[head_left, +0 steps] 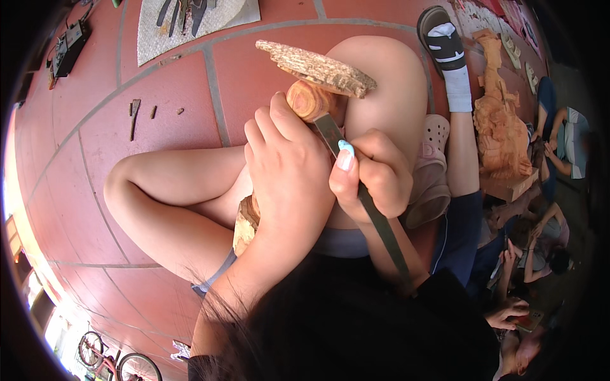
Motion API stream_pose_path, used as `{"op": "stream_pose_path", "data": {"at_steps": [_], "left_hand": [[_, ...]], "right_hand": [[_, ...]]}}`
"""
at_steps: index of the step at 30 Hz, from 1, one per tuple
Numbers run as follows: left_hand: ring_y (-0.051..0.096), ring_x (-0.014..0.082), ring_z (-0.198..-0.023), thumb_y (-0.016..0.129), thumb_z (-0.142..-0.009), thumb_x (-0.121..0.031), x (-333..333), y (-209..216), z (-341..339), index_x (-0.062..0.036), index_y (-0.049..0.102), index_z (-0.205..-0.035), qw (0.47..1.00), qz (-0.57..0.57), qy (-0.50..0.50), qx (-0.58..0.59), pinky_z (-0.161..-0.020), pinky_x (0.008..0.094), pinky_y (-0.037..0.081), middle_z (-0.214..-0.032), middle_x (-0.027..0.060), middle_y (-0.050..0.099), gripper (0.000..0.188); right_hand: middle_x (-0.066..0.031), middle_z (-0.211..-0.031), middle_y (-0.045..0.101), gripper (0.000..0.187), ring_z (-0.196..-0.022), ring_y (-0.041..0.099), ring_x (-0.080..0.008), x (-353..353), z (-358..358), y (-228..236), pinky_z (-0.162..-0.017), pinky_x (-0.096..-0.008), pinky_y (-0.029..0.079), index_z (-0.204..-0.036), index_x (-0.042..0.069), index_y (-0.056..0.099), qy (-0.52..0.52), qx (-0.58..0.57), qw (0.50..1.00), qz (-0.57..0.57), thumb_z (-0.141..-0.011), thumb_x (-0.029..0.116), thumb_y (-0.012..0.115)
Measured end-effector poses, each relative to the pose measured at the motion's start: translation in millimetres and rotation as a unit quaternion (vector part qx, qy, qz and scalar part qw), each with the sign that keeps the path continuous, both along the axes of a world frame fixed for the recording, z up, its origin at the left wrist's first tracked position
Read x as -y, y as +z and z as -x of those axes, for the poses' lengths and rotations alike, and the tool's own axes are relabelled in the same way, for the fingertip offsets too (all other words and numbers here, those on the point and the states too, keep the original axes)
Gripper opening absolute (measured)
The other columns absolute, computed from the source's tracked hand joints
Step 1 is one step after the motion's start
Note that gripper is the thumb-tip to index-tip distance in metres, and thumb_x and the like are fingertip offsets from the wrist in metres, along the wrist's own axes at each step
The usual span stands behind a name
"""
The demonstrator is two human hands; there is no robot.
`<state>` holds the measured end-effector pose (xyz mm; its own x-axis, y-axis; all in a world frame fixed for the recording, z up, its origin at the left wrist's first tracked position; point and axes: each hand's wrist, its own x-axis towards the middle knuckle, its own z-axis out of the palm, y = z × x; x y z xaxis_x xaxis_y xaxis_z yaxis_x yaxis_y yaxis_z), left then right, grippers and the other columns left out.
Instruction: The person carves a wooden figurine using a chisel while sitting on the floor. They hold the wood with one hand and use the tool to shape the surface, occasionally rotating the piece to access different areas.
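My left hand (286, 165) is closed around a piece of wood (309, 100) between my bent legs. Its round, ringed end faces outward, and a rough, bark-like slab (318, 66) sticks out above it. A pale wooden end (246, 225) shows below my left wrist, seemingly of the same piece; the middle is hidden by the hand. In my right hand (378, 174) is a long, flat, dark metal chisel (384, 238), with the thumb pressed along it. Its upper end touches or nearly touches the round wooden end. The lower end reaches toward my lap.
Red floor tiles surround me, with small dark metal pieces (134, 119) at left. Several dark tools lie on a pale mat (197, 25) ahead. To the right are another person's leg (459, 92), clogs (427, 184), a large carved wooden figure (502, 127) and people. A bicycle (117, 362) stands lower left.
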<state>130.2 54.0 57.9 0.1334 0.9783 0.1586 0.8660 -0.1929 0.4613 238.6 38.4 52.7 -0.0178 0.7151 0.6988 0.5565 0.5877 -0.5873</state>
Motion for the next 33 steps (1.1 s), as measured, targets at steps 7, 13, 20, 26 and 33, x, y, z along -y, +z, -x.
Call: {"op": "stream_pose_path", "data": {"at_steps": [7, 13, 20, 26, 33], "left_hand": [[0.054, 0.0347, -0.092, 0.060, -0.086, -0.017, -3, -3, 3, 0.0108, 0.043, -0.124, 1.000, 0.004, -0.002, -0.006, -0.077, 0.0429, 0.047, -0.100, 0.0202, 0.052, 0.050], [0.054, 0.0360, -0.093, 0.066, -0.084, -0.018, -1, 5, -1, 0.0112, 0.043, -0.125, 1.000, 0.014, -0.005, 0.012, -0.078, 0.0442, 0.047, -0.101, 0.0202, 0.053, 0.055], [0.054, 0.0364, -0.092, 0.073, -0.081, -0.023, -1, 10, -3, 0.0114, 0.042, -0.127, 1.000, 0.003, 0.000, 0.023, -0.078, 0.0451, 0.047, -0.103, 0.0206, 0.053, 0.065], [0.053, 0.0394, -0.091, 0.073, -0.080, -0.019, -3, 4, -2, 0.0127, 0.040, -0.129, 0.999, -0.008, -0.008, 0.050, -0.078, 0.0473, 0.046, -0.104, 0.0232, 0.052, 0.067], [0.052, 0.0432, -0.093, 0.073, -0.079, -0.014, -7, 2, 5, 0.0143, 0.038, -0.127, 0.995, 0.006, -0.050, 0.083, -0.081, 0.0482, 0.046, -0.107, 0.0279, 0.051, 0.065]], "right_hand": [[-0.0118, -0.069, 0.057, 0.017, -0.052, 0.048, -0.0178, -2, -1, 2, -0.046, -0.0310, 0.040, -0.083, 0.001, 0.048, 0.004, 0.002, 1.000, -0.001, -0.091, -0.001, 0.063], [-0.0126, -0.072, 0.059, 0.017, -0.055, 0.050, -0.0172, -4, -8, 4, -0.048, -0.0321, 0.042, -0.085, 0.001, 0.047, 0.005, 0.003, 1.000, 0.028, -0.093, 0.001, 0.062], [-0.0094, -0.073, 0.062, 0.017, -0.056, 0.054, -0.0161, -7, -44, 16, -0.050, -0.0280, 0.043, -0.082, 0.002, 0.055, 0.063, -0.104, 0.987, 0.105, -0.082, -0.006, 0.070], [-0.0137, -0.073, 0.064, 0.016, -0.056, 0.057, -0.0144, -36, -49, 18, -0.048, -0.0258, 0.043, -0.091, -0.001, 0.055, 0.191, -0.046, 0.977, 0.078, -0.082, -0.008, 0.065], [-0.0129, -0.075, 0.064, 0.019, -0.055, 0.058, -0.0170, -39, -62, 9, -0.047, -0.0290, 0.045, -0.092, -0.001, 0.058, 0.226, 0.014, 0.972, 0.064, -0.078, -0.009, 0.069]]}}
